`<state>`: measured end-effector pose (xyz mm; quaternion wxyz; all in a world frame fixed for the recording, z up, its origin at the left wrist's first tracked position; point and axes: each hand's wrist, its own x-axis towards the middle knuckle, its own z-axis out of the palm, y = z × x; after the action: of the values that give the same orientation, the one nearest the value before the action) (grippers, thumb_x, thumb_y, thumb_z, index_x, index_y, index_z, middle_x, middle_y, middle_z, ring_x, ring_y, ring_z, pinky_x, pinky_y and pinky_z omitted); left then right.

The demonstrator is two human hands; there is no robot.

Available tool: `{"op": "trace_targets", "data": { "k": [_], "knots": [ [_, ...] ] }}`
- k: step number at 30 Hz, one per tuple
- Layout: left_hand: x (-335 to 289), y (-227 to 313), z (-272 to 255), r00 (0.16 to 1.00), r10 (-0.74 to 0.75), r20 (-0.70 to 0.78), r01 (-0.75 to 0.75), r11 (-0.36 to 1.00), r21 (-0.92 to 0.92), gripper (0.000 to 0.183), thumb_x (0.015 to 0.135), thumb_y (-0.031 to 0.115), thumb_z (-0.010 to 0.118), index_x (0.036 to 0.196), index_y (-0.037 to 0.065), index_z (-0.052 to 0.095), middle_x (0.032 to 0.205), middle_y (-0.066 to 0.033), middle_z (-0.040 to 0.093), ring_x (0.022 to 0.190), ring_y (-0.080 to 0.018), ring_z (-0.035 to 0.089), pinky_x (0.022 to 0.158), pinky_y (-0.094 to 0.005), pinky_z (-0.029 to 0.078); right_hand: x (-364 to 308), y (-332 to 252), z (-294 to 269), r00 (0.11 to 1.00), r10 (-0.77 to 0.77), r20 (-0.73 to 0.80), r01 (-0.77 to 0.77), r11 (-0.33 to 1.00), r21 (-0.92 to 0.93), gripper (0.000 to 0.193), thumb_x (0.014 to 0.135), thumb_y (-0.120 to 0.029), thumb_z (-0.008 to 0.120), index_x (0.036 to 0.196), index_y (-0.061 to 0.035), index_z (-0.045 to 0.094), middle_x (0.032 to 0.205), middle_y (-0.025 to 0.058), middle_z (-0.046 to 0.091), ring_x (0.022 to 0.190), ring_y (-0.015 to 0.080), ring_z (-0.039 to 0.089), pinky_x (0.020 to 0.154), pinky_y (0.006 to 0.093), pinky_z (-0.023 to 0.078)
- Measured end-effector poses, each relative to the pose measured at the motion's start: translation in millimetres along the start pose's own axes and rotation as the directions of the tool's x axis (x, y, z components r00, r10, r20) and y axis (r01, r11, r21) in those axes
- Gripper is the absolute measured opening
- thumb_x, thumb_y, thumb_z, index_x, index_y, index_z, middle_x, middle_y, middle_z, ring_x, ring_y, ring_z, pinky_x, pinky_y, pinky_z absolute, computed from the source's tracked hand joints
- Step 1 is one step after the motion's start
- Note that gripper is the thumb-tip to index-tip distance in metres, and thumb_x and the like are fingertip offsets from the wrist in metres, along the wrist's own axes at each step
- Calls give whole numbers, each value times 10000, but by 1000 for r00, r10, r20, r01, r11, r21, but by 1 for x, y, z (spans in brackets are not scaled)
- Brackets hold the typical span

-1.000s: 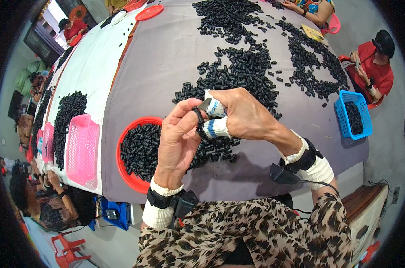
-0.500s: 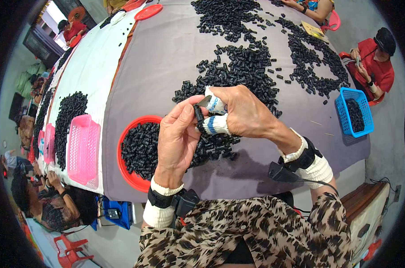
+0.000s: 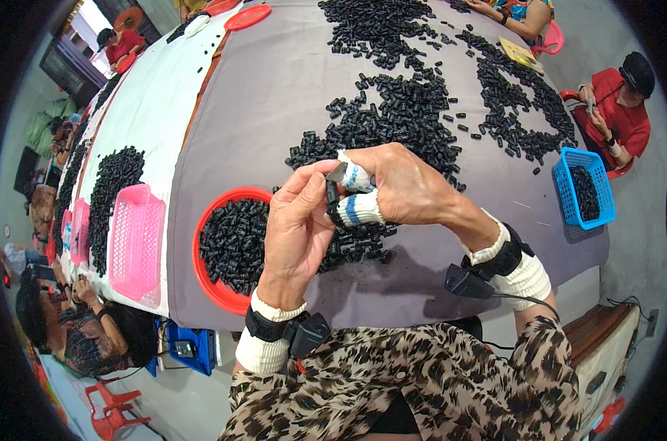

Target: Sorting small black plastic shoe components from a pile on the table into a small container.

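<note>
My left hand (image 3: 295,235) is closed, its thumb and fingers pinching a small black cylindrical piece (image 3: 332,194). Against the upper end of that piece lies a small grey blade (image 3: 338,173), gripped in my right hand (image 3: 414,184). White cloth covers with blue marks wrap the right thumb and forefinger (image 3: 357,175). The two hands meet above the near part of a large heap of similar black pieces (image 3: 392,110). Left of my left hand stands a red round basin (image 3: 198,253) full of the same pieces.
A grey cloth (image 3: 260,95) covers the table. Pink baskets (image 3: 136,242) stand at the left on white cloth. A blue basket (image 3: 610,195) holds black pieces at the right edge, near a person in red (image 3: 627,110). Other people sit around the table.
Both hands stay together at nearly the same place. The blade and the right fingers have shifted slightly against the black piece, and the whole view has moved a little.
</note>
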<state>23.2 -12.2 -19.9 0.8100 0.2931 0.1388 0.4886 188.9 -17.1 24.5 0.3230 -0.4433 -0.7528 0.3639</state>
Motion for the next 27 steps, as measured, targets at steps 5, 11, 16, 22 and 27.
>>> {"op": "trace_targets", "data": {
  "k": [5, 11, 16, 22, 27],
  "knots": [
    [-1, 1, 2, 999, 12, -32, -10, 999, 45, 221, 909, 111, 501, 1079, -24, 545, 961, -100, 608, 862, -157, 609, 763, -296, 518, 1, 4, 2, 999, -38, 16, 38, 999, -12, 292, 692, -204, 713, 856, -13, 566, 662, 52, 568, 592, 128, 513, 570, 285, 435],
    [-1, 1, 1, 999, 13, -40, -9, 997, 80, 206, 904, 102, 510, 1057, -28, 559, 953, -88, 609, 851, -134, 602, 745, -269, 513, 1, 6, 2, 997, -64, 38, 64, 998, 8, 302, 710, -212, 695, 913, -20, 580, 689, 57, 586, 614, 131, 533, 591, 288, 449],
    [0, 0, 3, 999, 17, -45, -13, 996, 92, 197, 899, 100, 523, 1042, -27, 570, 936, -72, 610, 817, -110, 592, 724, -243, 503, -1, 7, 1, 997, -26, 69, 28, 999, -26, 304, 724, -223, 683, 920, -16, 580, 695, 63, 589, 618, 134, 539, 596, 296, 452],
    [0, 0, 1, 998, 35, -50, -28, 990, 138, 190, 900, 91, 520, 1039, -28, 571, 940, -67, 607, 806, -101, 584, 718, -229, 492, 0, 7, 4, 997, -80, 21, 79, 997, 5, 322, 714, -286, 639, 807, 13, 563, 702, 164, 600, 642, 316, 594, 594, 379, 451],
    [-2, 1, 1, 999, 11, -37, -8, 995, 99, 192, 904, 85, 510, 1047, -32, 563, 948, -70, 604, 822, -103, 582, 733, -232, 492, -2, 9, 7, 995, -99, 16, 99, 995, 1, 302, 730, -268, 629, 815, 15, 566, 710, 168, 605, 651, 318, 602, 596, 383, 452]
  ]
}}
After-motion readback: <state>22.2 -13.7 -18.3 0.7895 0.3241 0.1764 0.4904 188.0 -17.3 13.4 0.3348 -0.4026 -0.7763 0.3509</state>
